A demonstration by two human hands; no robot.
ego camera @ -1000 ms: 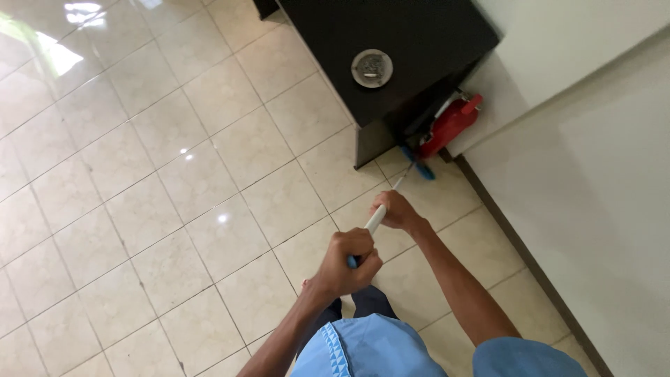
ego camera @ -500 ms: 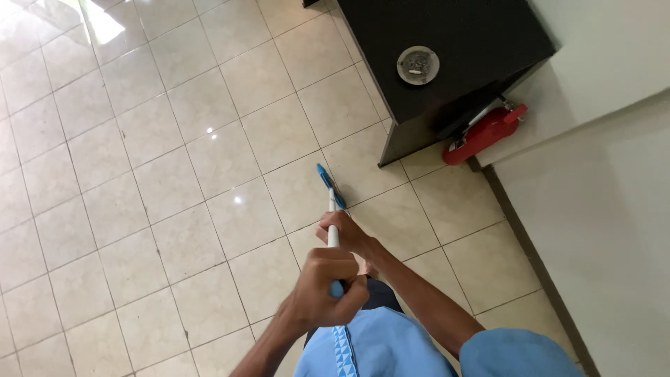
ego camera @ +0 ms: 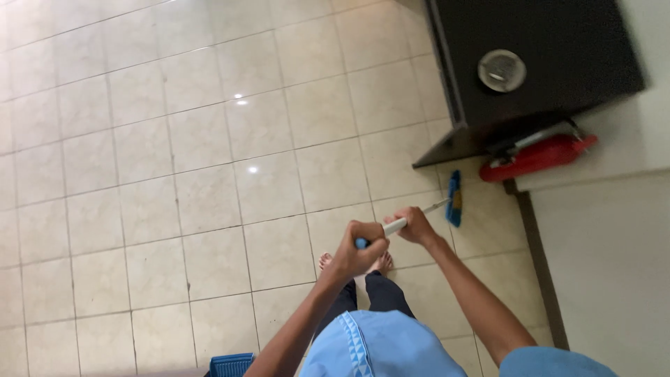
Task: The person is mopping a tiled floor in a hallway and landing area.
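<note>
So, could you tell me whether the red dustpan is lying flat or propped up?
Lying flat: the red dustpan rests on the floor beside the black cabinet.

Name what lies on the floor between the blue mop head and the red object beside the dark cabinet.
Nothing: in the head view, only bare beige tile separates the blue mop head from the red object by the dark cabinet.

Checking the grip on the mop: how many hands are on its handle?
2. The left hand grips the blue end of the mop handle; the right hand grips farther down, toward the blue mop head.
</note>
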